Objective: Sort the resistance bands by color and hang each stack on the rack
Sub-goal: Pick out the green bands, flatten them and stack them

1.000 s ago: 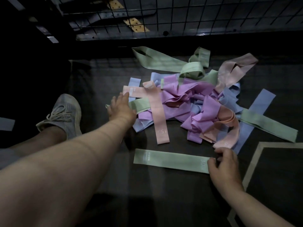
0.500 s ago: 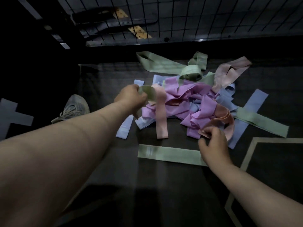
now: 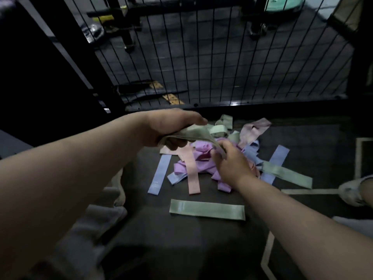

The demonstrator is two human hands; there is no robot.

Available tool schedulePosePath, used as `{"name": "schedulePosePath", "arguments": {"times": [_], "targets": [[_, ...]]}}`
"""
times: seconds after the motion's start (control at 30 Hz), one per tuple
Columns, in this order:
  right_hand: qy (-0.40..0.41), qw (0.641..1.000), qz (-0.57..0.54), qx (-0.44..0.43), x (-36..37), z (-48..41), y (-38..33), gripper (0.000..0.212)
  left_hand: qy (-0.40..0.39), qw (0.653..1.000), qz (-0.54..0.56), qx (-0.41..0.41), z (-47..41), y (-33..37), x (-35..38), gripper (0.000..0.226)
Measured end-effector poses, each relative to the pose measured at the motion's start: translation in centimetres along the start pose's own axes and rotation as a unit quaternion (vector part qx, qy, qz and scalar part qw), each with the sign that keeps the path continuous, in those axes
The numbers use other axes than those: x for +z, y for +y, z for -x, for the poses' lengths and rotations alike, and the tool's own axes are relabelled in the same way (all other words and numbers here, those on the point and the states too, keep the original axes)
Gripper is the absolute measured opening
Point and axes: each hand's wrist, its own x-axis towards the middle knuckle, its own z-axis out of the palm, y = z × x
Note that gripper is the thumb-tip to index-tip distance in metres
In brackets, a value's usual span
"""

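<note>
Faint pale print marks the ends of some bands, too small to read. The left hand (image 3: 169,126), arm stretched forward, closes its grip on a bunched sage-green elastic resistance band (image 3: 193,132); the right hand (image 3: 232,162) pinches that band's lower end just above the tangled pile of purple, pink, blue and green bands (image 3: 203,158) on the dark floor (image 3: 181,239). A flat green band (image 3: 207,209) lies apart, nearer the person. The black wire grid panel (image 3: 201,57) borders the pile's far side; bare floor lies on the near side.

The wire grid panel (image 3: 201,57) walls off the far side behind the band pile (image 3: 203,158). Bare dark floor (image 3: 181,239) lies open nearer the person
</note>
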Motion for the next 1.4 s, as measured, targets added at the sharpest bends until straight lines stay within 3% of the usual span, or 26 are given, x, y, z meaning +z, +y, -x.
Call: {"name": "schedulePosePath", "arguments": {"times": [0.07, 0.1, 0.2, 0.27, 0.37, 0.47, 0.63, 0.8, 1.0, 1.27, 1.3, 1.4], "targets": [[0.031, 0.999, 0.009, 0.001, -1.9, 1.0, -0.2, 0.019, 0.025, 0.996, -0.079, 0.008, 1.6, -0.6, -0.3, 0.035], [0.039, 0.999, 0.005, -0.008, -2.9, 1.4, 0.0, 0.021, 0.017, 0.991, -0.13, 0.003, 2.3, -1.2, -0.4, 0.038], [-0.013, 1.0, -0.02, -0.011, -6.0, 2.5, -0.2, 0.037, -0.023, 0.965, -0.255, -0.066, 3.9, -3.2, 0.1, 0.085], [-0.057, 0.998, 0.007, -0.021, -8.2, 3.2, -0.4, 0.041, -0.026, 0.952, -0.296, -0.071, 4.6, -4.5, 0.8, 0.079], [-0.113, 0.993, 0.032, -0.03, -11.8, 4.6, -0.8, 0.032, -0.012, 0.97, -0.237, -0.056, 5.1, -6.1, 1.0, 0.044], [-0.211, 0.974, -0.076, 0.038, -14.2, 6.3, -0.4, 0.012, -0.01, 0.991, -0.12, -0.053, 5.6, -7.4, 1.0, 0.016], [-0.224, 0.93, -0.259, 0.135, -15.3, 7.5, 0.9, 0.025, -0.022, 0.996, 0.013, -0.085, 7.0, -8.1, 1.8, 0.026], [-0.128, 0.937, -0.292, 0.141, -14.6, 8.3, 1.8, 0.011, -0.008, 0.996, 0.041, -0.081, 8.3, -8.1, 2.4, 0.022], [-0.019, 0.941, -0.296, 0.162, -14.7, 8.1, 2.1, 0.013, 0.098, 0.99, 0.104, -0.019, 8.6, -8.7, 2.7, 0.022], [-0.014, 0.953, -0.238, 0.185, -14.5, 8.3, 2.1, 0.007, 0.14, 0.976, 0.167, 0.013, 8.5, -8.4, 3.8, 0.017], [-0.006, 0.962, -0.201, 0.183, -14.2, 8.2, 2.3, 0.011, 0.135, 0.974, 0.18, 0.018, 8.5, -7.9, 4.2, 0.018], [-0.025, 0.991, -0.027, 0.128, -13.2, 8.7, 1.5, 0.052, 0.121, 0.97, 0.205, 0.046, 8.1, -6.1, 5.9, 0.025]]}}
